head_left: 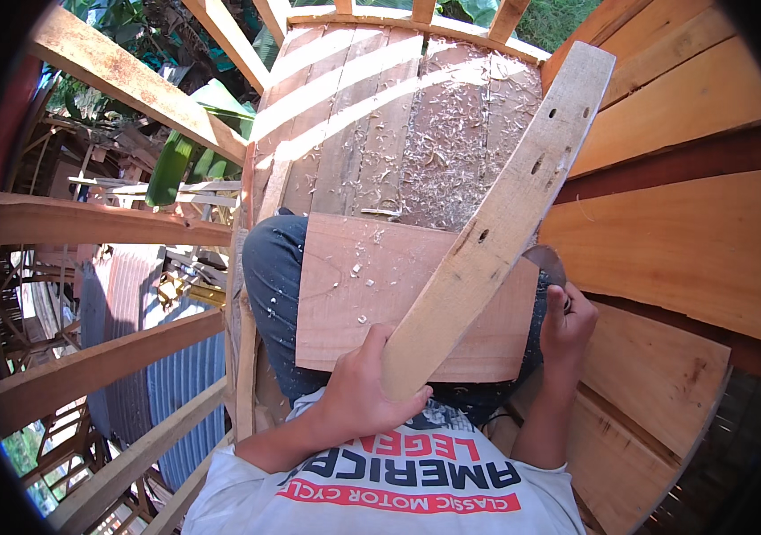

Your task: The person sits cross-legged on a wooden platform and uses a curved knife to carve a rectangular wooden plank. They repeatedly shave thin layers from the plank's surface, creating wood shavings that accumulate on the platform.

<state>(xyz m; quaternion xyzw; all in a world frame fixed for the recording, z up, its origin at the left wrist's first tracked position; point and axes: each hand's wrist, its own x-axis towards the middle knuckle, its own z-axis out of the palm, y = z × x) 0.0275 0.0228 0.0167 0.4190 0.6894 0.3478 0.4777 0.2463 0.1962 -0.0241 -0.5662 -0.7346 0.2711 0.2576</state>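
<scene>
A long, pale wooden plank (pixel 492 236) slants across my lap, its far end rising to the upper right. Several dark holes mark its face. My left hand (pixel 367 383) is wrapped round the plank's near end. At the plank's right edge, my right hand (pixel 568 325) is closed with the thumb up. Just beyond its fingers shows the rounded, dull metal blade of a knife (pixel 546 262), partly behind the plank; the handle is hidden in the hand. Under the plank, a broad reddish board (pixel 380 294) rests across my thighs, with a few chips on it.
Wood shavings (pixel 443 143) litter the plank floor (pixel 309 143) ahead. Open wooden rails (pixel 100 221) run along the left side, with corrugated sheets (pixel 189 383) below outside. Close on the right stands a wall of overlapping boards (pixel 666 236).
</scene>
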